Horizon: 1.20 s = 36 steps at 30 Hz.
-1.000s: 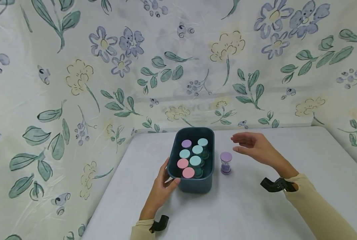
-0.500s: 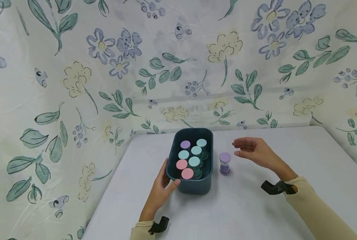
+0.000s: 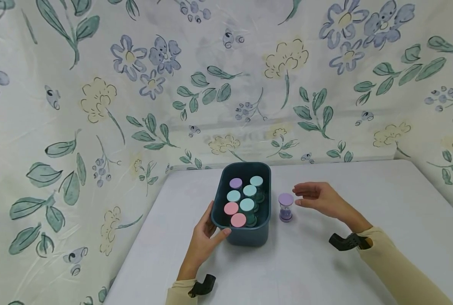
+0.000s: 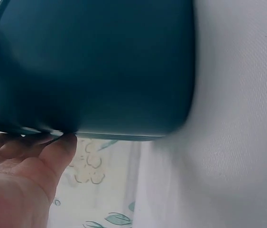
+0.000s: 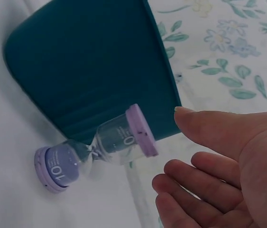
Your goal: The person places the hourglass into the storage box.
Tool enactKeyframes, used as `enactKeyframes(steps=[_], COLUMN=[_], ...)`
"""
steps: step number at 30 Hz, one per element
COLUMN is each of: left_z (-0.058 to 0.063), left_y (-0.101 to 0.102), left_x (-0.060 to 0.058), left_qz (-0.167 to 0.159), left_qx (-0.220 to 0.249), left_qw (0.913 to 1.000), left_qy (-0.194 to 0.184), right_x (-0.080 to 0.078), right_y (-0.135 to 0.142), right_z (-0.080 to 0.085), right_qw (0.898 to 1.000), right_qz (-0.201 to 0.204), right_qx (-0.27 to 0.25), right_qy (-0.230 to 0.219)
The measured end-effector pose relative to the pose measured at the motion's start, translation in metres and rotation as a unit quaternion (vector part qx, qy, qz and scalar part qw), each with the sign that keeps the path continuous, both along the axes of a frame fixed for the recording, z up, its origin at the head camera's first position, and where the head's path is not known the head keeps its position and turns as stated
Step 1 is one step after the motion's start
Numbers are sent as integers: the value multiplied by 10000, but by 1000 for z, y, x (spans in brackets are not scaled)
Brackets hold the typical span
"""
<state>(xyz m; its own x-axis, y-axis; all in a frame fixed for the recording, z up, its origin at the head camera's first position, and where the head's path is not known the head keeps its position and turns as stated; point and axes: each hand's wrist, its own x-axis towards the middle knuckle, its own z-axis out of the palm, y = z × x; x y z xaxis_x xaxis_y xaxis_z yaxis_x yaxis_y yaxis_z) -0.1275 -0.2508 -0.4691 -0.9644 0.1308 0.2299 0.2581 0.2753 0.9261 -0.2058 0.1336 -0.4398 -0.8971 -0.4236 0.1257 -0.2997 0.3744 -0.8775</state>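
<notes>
A dark teal plastic bin (image 3: 248, 238) stands on the table, holding several sand timers with pink, pale blue and purple caps. My left hand (image 3: 203, 245) holds its near left corner, thumb at the front rim and fingers along the left wall. To the right of the bin a purple-capped sand timer (image 3: 286, 200) stands upright; in the right wrist view the timer (image 5: 116, 137) bears a "10" and has purple sand in its lower bulb. Beside its cap is my right hand (image 3: 323, 199), thumb and fingers apart with nothing between them.
A white cloth covers the table (image 3: 325, 267). Behind it and along the left hangs a floral curtain (image 3: 196, 46). Black camera straps (image 3: 349, 242) sit on both wrists.
My right hand has come down and nearer to the standing purple sand timer. The left hand stays on the bin, which has not moved on the table.
</notes>
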Motion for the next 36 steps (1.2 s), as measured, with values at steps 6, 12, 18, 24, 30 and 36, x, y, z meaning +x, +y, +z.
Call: enactKeyframes(steps=[6, 12, 18, 24, 30, 36], left_z=[0, -1, -3, -3, -3, -2], left_y=[0, 0, 0, 0, 0, 0], left_x=[0, -1, -2, -1, 0, -1], left_qz=[-2, 37, 30, 35, 46, 49], left_qx=[23, 2, -18, -10, -36, -43], left_qw=[10000, 10000, 10000, 10000, 10000, 10000], left_qy=[-11, -54, 0, -2, -30, -25], right_x=[-4, -7, -6, -6, -6, -6], right_y=[-3, -6, -10, -15, -18, -20], right_z=[-8, -16, -24, -30, -33, -33], right_qw=[9999, 9999, 9995, 9990, 9986, 9987], right_qz=[135, 117, -63, -161, -167, -157], right_qx=[35, 4, -94, -156, -236, -326], right_qy=[-65, -109, -282, -379, -440, -364])
